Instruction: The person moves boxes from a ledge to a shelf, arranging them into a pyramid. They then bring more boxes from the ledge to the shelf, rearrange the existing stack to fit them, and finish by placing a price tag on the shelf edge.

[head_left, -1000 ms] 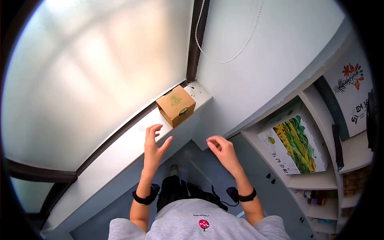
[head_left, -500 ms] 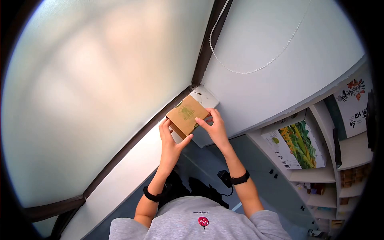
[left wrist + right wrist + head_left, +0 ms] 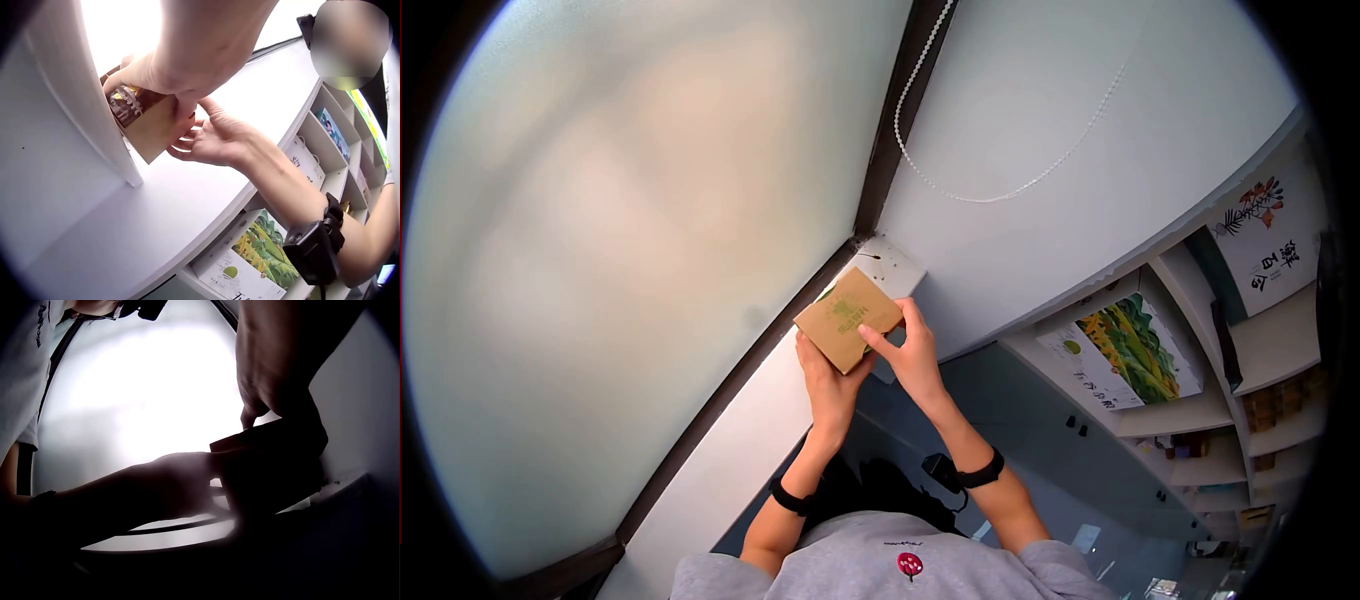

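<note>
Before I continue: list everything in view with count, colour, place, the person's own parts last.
Cardboard box: 1, brown with green print, over the ledge, in both grips
Ledge: 1, white, along the window
Window pane: 1, frosted whitish, left
Window frame: 1, dark, edging pane
Bead chain: 1, white, top centre
Shelf unit: 1, white, right
Carton: 1, white with green-yellow picture, on shelf
Flower-printed package: 1, white, upper right
Smaller shelf items: several, unclear, lower right
Shirt: 1, grey, bottom
Wrist straps: 2, black, one per arm
Left grip: 1, bare, box's left side
Right grip: 1, bare, thumb atop box
</note>
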`<action>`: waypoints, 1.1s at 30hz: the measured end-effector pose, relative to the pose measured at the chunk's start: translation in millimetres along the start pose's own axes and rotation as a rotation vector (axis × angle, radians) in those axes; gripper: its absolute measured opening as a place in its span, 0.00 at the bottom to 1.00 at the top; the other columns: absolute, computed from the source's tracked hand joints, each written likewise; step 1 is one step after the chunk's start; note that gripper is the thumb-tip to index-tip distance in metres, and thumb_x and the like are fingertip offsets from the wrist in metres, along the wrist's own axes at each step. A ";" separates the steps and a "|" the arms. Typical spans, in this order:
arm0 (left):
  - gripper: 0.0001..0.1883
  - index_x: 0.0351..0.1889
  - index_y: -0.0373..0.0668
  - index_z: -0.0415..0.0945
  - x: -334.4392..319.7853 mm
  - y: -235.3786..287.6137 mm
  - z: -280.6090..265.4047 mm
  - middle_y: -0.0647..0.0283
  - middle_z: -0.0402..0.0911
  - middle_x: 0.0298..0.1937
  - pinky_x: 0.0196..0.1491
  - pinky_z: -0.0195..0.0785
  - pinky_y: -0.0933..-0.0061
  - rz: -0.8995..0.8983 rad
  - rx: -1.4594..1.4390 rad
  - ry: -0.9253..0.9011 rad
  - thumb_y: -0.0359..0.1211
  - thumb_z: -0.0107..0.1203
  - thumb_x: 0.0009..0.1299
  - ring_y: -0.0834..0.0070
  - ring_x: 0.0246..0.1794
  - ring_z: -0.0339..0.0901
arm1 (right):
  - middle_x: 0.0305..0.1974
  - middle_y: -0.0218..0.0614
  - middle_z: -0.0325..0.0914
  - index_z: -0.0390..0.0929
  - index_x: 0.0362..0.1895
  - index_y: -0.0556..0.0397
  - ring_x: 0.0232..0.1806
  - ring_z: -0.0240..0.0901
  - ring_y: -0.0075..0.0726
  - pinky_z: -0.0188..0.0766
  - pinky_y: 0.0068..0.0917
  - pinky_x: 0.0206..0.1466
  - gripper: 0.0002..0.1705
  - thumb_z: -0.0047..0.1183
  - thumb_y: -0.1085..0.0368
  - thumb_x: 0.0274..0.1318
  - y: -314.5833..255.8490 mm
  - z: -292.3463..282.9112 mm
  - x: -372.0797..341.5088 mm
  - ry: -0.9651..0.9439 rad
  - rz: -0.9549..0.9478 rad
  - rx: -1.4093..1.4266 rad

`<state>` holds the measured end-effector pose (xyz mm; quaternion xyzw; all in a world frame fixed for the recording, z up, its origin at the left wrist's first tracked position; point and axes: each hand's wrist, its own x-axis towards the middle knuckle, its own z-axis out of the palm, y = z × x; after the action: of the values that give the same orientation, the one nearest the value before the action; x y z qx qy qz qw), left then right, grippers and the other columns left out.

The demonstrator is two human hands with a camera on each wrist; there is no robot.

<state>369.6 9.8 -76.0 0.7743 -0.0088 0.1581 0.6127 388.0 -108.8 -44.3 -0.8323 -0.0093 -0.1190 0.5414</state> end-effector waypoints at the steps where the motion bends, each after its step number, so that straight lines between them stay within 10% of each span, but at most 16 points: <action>1: 0.39 0.60 0.38 0.57 -1.4 2.5 -3.1 0.51 0.62 0.55 0.56 0.60 0.58 -0.002 -0.034 -0.007 0.26 0.68 0.50 0.52 0.57 0.60 | 0.37 0.36 0.73 0.68 0.41 0.58 0.41 0.69 0.29 0.66 0.30 0.48 0.22 0.62 0.57 0.52 -5.9 -1.6 -4.0 -0.004 -0.029 -0.026; 19: 0.40 0.60 0.37 0.56 -197.3 130.0 79.2 0.56 0.63 0.57 0.58 0.61 0.64 0.384 -0.054 -0.506 0.25 0.67 0.50 0.61 0.58 0.66 | 0.39 0.42 0.65 0.64 0.45 0.60 0.39 0.66 0.39 0.65 0.33 0.43 0.23 0.53 0.53 0.61 -25.6 -182.7 -245.5 0.671 0.018 -0.071; 33: 0.37 0.56 0.36 0.58 -462.7 226.9 202.7 0.58 0.73 0.50 0.52 0.69 0.71 0.002 -0.515 -1.425 0.32 0.70 0.52 0.72 0.50 0.73 | 0.44 0.43 0.70 0.70 0.49 0.59 0.47 0.69 0.45 0.65 0.33 0.51 0.16 0.52 0.65 0.59 -20.1 -360.6 -560.0 1.119 0.216 -0.116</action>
<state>-69.5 -322.9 -20.0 0.5215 -0.4398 -0.3870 0.6203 -226.7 -362.8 -3.7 -0.6670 0.3702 -0.4860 0.4265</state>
